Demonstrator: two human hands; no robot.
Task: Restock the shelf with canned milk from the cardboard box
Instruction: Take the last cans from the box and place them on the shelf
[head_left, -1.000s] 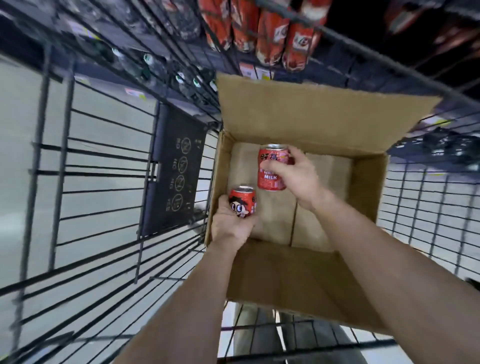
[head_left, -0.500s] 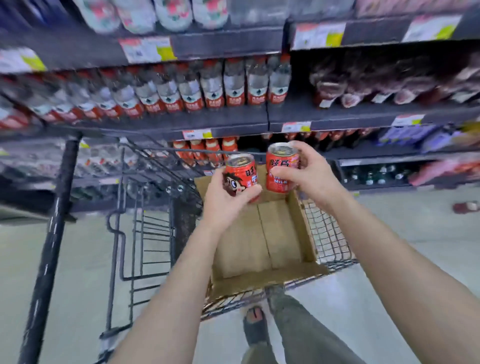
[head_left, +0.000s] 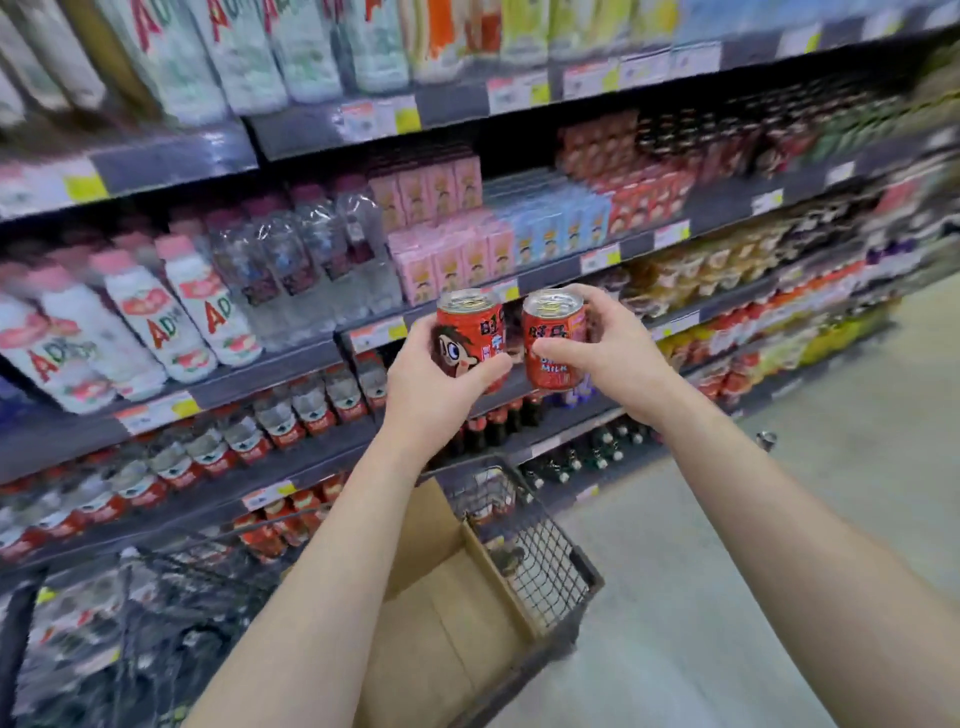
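My left hand (head_left: 434, 387) grips a red milk can with a cartoon face (head_left: 467, 332), held upright. Beside it, my right hand (head_left: 610, 345) holds a second red can marked MILK (head_left: 553, 340), also upright. Both cans hover side by side in front of the dark shelf edge (head_left: 311, 358) at mid height, apart from the shelf. Below my arms the open cardboard box (head_left: 441, 613) sits in the wire cart (head_left: 545, 561); the part of its floor that shows is bare, the rest is hidden by my arms.
Shelves run across the view: white bottles (head_left: 156, 322) at left, pink cartons (head_left: 447, 254) above the cans, red-labelled bottles (head_left: 291, 410) below. The aisle floor (head_left: 831, 519) opens to the right of the cart.
Both hands have lifted the two cans out of the box and up to shelf height. My view has swung up from the cart to the shelves.
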